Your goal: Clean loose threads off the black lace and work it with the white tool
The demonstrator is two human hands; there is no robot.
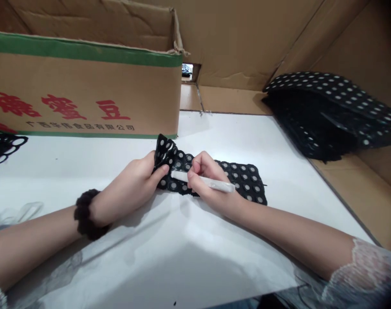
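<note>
A black sheet (pixel 243 176) with rows of raised round rings and pale centres lies on the white table in front of me. My left hand (pixel 134 184), a dark scrunchie (pixel 87 214) on its wrist, pinches the sheet's left end, which is folded up. Wrapped round a white pen-like tool (pixel 217 184) is my right hand (pixel 211 176), resting over the middle of the sheet. The tool's tip points left, close to my left thumb. What kind of tool it is, I cannot tell. My right hand covers part of the sheet.
An open cardboard box (pixel 86 94) with red lettering and a green border stands at the back left. Several dotted black sheets (pixel 330 111) are piled at the right against a cardboard wall (pixel 240 43). A black piece with ring holes (pixel 5 148) lies at the left edge.
</note>
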